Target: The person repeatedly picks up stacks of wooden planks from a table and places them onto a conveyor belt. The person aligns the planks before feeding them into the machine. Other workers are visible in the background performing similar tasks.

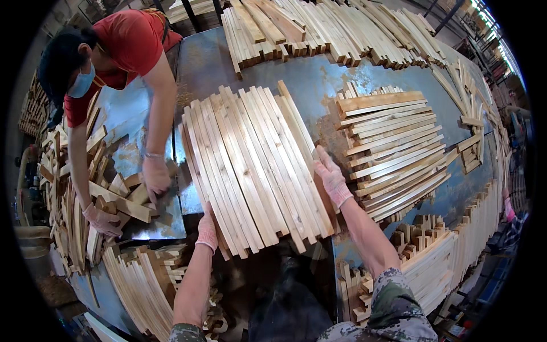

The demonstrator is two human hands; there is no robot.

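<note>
I have a slat bundle [253, 171] gripped between my left hand [207, 231] and right hand [332, 178] at the near edge of the metal table [196, 60], gathered, ends uneven. Loose pieces [122, 203] left of the table look unsorted; the slat stack [393, 149] toward its right and slat row [319, 43] along its far side seem done.

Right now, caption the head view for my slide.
Gloved left hand and right hand hold a row of wooden strips between them; co-worker in red at left.
</note>
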